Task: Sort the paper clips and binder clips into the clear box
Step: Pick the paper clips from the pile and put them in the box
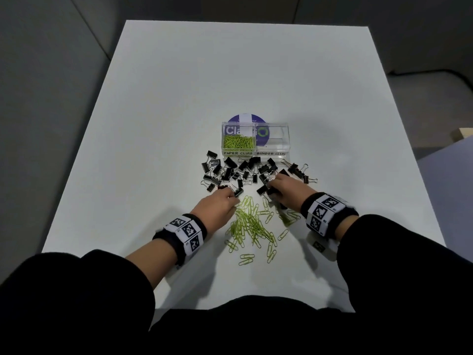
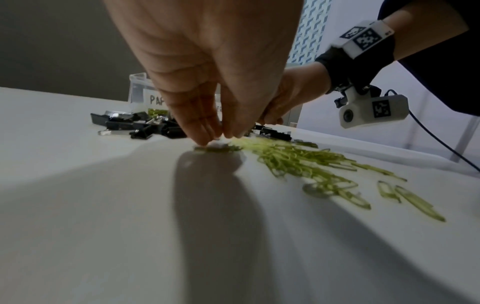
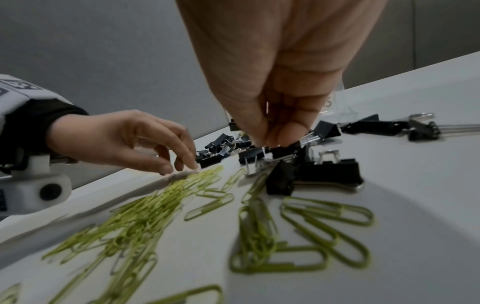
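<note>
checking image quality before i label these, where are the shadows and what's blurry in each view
Head view: soft, even light, sharp on the clear box, edges bowed. Left wrist view: the left hand throws a broad dark shadow toward the camera; paper clips are smeared. Right wrist view: near paper clips blur, binder clips are sharper.

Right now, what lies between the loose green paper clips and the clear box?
The head view shows the scattered black binder clips between the paper clips and the clear box.

clear box (image 1: 279, 139): green clips in left half | black binder clips (image 1: 238, 170): scattered before it | green paper clips (image 1: 252, 224): nearest
</note>
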`<action>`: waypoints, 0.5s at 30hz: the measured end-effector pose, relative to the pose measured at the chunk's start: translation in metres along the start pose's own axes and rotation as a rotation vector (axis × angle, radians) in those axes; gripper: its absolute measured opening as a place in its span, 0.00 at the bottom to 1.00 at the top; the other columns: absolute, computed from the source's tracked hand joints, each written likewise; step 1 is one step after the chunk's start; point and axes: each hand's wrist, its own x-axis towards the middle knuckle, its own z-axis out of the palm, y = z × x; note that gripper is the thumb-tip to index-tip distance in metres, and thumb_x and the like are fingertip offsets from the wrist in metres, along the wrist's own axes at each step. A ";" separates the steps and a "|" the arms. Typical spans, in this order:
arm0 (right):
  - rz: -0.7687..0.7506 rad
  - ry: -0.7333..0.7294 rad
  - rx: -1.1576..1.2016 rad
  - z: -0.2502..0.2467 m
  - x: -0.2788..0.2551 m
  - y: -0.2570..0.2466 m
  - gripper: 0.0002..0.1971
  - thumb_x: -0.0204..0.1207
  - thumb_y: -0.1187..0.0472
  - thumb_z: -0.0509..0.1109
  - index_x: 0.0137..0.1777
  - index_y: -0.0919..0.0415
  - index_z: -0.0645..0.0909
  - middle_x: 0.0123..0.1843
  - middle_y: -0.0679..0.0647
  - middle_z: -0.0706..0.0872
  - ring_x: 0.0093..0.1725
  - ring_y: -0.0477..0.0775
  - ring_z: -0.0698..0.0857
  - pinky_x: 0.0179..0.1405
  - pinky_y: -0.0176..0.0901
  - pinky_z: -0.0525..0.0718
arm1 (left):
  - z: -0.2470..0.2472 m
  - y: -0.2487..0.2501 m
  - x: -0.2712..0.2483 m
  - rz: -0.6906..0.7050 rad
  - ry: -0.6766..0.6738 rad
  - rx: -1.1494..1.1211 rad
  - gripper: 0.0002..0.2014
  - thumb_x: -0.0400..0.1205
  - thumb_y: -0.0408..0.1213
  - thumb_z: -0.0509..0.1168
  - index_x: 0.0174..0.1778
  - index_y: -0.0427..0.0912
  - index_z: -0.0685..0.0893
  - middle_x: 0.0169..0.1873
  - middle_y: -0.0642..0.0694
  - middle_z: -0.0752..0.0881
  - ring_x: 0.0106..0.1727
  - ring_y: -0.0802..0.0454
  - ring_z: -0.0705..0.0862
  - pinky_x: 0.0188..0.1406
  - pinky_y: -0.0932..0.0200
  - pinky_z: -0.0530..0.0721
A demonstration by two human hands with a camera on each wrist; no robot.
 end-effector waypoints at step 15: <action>-0.102 0.060 -0.051 0.000 -0.016 -0.014 0.12 0.82 0.63 0.60 0.58 0.64 0.83 0.52 0.60 0.88 0.51 0.62 0.85 0.48 0.47 0.78 | -0.024 0.030 0.024 0.035 0.142 -0.127 0.09 0.84 0.41 0.59 0.56 0.44 0.81 0.51 0.48 0.86 0.52 0.49 0.83 0.47 0.59 0.77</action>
